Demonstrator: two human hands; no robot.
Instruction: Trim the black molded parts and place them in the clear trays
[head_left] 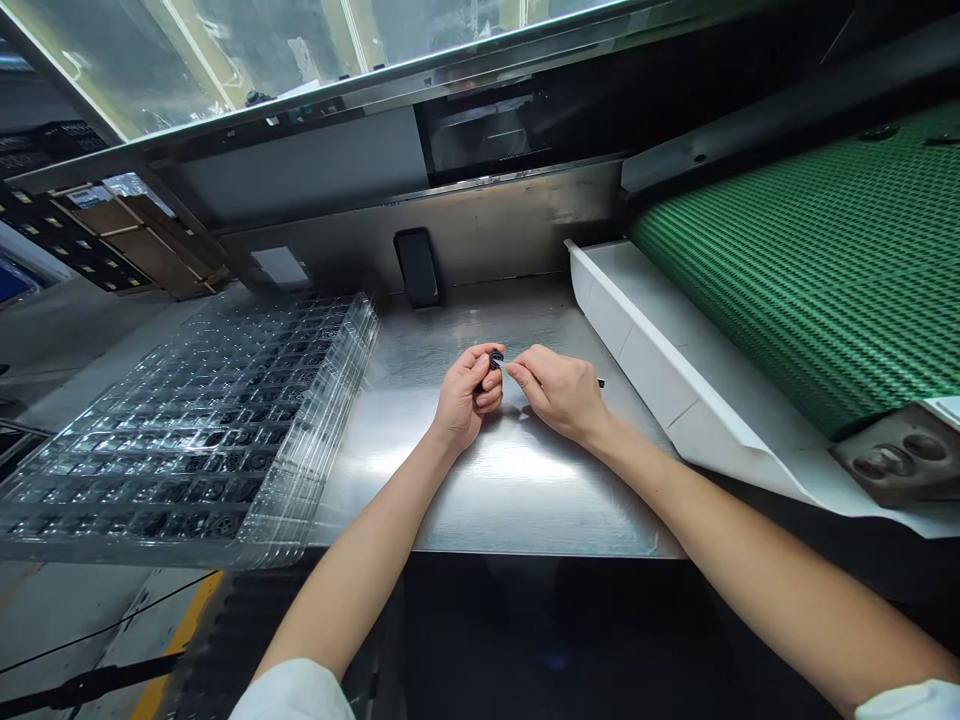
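Above the brushed metal worktop (465,500), my left hand (463,393) pinches a small black round part (496,358) between thumb and fingers. My right hand (559,388) is closed just to the right of it, its fingertips almost touching the part. A dark tip (601,383) pokes out behind the right fist, and something pale shows at its fingertips; the rest of that slim tool lies hidden in the fist. Left of my hands stand stacked clear plastic trays (300,470), with black round parts in some pockets.
A green mesh conveyor belt (817,270) runs along the right, with a white trough (652,370) beside it. Against the metal back wall (517,225) leans a black phone (417,268). A lit panel (300,50) hangs above. The worktop's front edge lies below my hands.
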